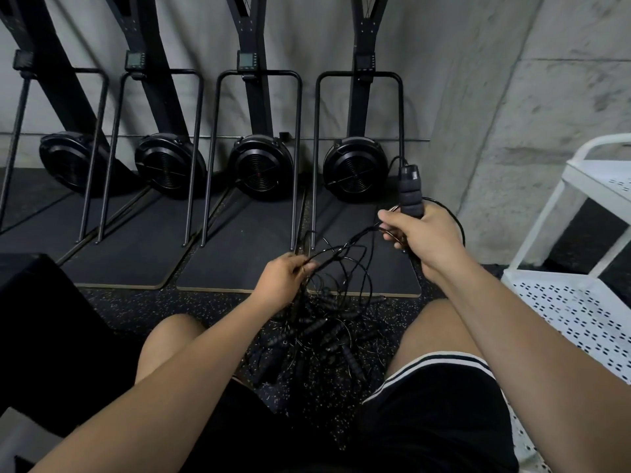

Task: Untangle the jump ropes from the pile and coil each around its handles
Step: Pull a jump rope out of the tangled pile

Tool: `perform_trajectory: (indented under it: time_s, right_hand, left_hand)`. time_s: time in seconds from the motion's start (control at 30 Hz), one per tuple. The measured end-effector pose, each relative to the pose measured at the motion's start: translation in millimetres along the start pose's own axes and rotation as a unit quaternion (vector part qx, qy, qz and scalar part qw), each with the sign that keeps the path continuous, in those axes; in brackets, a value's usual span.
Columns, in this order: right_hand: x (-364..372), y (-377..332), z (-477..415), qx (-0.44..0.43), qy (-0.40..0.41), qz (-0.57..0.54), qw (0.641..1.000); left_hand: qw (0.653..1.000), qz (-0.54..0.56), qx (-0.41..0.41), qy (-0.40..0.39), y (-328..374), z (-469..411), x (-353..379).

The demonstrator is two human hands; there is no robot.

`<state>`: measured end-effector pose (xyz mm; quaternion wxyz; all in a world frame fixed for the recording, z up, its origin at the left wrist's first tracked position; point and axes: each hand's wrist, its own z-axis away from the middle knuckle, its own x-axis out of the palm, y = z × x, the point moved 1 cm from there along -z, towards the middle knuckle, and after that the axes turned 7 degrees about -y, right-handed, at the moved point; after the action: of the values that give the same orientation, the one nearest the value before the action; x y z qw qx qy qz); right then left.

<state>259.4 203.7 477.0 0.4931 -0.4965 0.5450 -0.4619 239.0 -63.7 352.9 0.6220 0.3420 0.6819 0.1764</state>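
A tangled pile of black jump ropes (317,336) with several foam handles lies on the speckled floor between my knees. My right hand (423,237) grips one black foam handle (409,192) upright, together with a few loops of thin cord. A cord (341,249) runs from that hand down to my left hand (283,281), which pinches it just above the pile. Loose loops of cord arch over the pile between both hands.
Several black ski-erg machines with fan housings (261,167) stand on dark mats (239,240) against the concrete wall ahead. A white perforated metal cart (580,302) stands at my right. A black box (37,319) sits at my left.
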Motion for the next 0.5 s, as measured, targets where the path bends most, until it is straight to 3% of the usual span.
perform_trajectory:
  time_s: [0.1,0.3,0.4,0.5]
  right_hand:
    - [8,0,4,0.017,-0.033,-0.005,0.999]
    - [12,2,2,0.029,-0.035,-0.02,0.999]
    - [9,1,-1,0.03,-0.031,-0.04,0.998]
    - [9,-3,-2,0.028,-0.039,-0.047,0.998]
  left_hand:
    - [0.999,-0.004,-0.03,0.036,1,-1,3]
    - [0.975,0.181,-0.109,0.066,11,-7,-12]
    - [0.987,0.065,-0.124,0.079,6,-13,-20]
    - [0.992,0.048,-0.098,0.07,15,-10,-17]
